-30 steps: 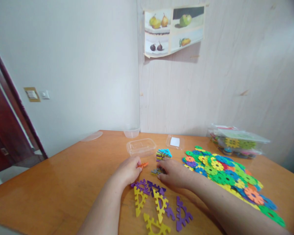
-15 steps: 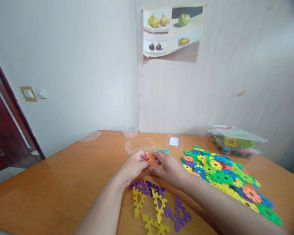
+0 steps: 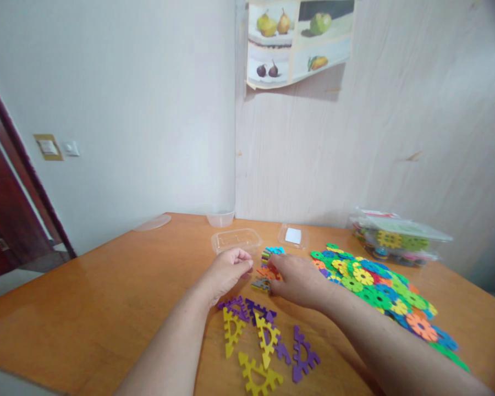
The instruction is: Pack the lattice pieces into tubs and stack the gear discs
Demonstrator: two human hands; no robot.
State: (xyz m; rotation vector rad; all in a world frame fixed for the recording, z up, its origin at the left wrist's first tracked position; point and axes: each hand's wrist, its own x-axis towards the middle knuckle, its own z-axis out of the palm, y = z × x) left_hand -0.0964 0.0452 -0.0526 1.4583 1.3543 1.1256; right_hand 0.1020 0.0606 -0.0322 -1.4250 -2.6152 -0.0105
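Note:
My left hand [image 3: 231,273] is curled with thumb and fingertips together; nothing shows between them. To its right, my right hand [image 3: 299,279] reaches down with its fingers bent around an orange toothed building piece [image 3: 267,273], partly hidden by the fingers. A greyish toothed piece [image 3: 261,284] lies at the tip of its thumb. Just beyond the right fingers are blue toothed pieces [image 3: 275,251]. Nearer to me lie yellow triangular toothed pieces [image 3: 260,376] and purple triangular toothed pieces [image 3: 303,355], some overlapping.
A heap of colourful notched discs [image 3: 379,291] covers the table's right side. Behind the hands sit a clear tray [image 3: 236,240] and a small clear lid with a white label [image 3: 292,236]. A clear bowl [image 3: 220,218] and filled clear boxes [image 3: 400,236] stand near the wall.
Both hands were together on the orange piece. Now they are apart: the left has let go, while the right has the orange piece down by the grey one. The view has shifted slightly.

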